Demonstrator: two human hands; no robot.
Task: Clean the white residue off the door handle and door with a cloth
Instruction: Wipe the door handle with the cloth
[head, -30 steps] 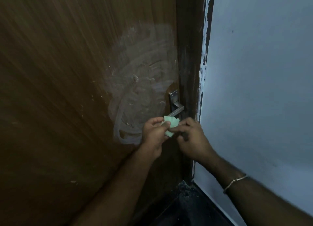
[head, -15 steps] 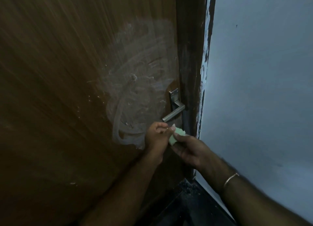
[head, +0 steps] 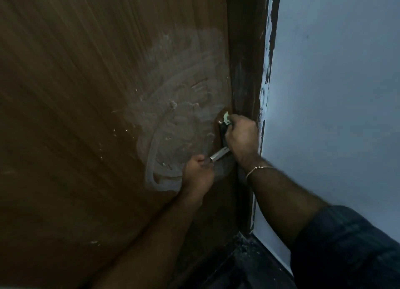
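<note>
Judging by the smears, most of the job was left: white residue (head: 173,124) lay in broad swirls across the wooden door (head: 86,93) beside the door handle (head: 219,154). I had the cloth (head: 226,117) bunched in my right hand (head: 241,137), pressed at the top of the handle's plate. My left hand (head: 198,174) pinched the lever's free end. A bracelet (head: 258,169) sat on my right wrist; the grey wall (head: 335,93) stood just right of the frame.

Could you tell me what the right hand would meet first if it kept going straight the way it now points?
Probably the door just above the handle plate: the right hand points up along the plate, its grip on the cloth at the plate's top. Depth is unclear.
</note>
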